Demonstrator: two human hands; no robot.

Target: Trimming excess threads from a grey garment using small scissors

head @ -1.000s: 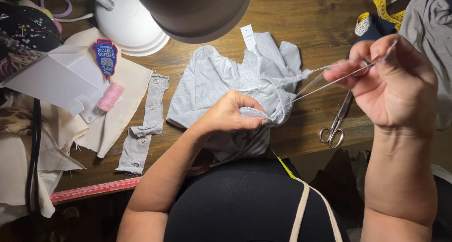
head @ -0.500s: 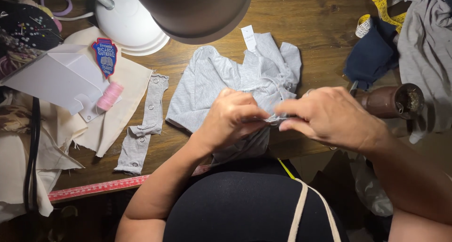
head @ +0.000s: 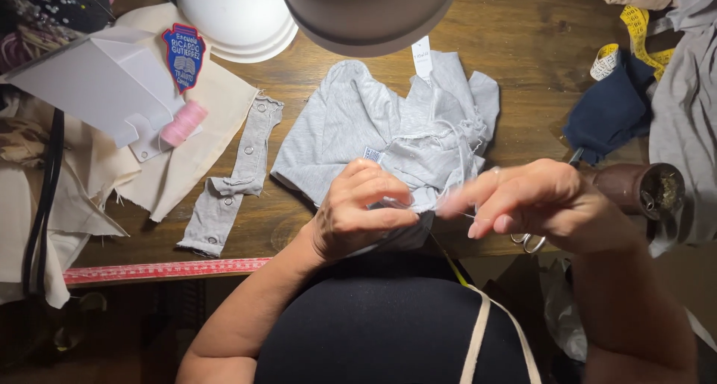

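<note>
While the grey garment lies crumpled on the wooden table, its near edge is bunched at the table's front, pinched closed in the left hand. Right hand: fingers drawn together just beside that edge, apparently on a needle or thread; the motion blur leaves it too unclear to tell which. Progress, by judgement: hand-stitching at the gathered edge under way, seam not visibly finished; a detached grey snap strip lies apart to the left, unattached. Also present: pink thread spool, blue embroidered patch, red ruler at the table edge, yellow tape measure. Obscured: scissors, only the handle loops showing under the right hand; the stitch line itself, covered by both hands; the lamp shade, cut off at the top.
</note>
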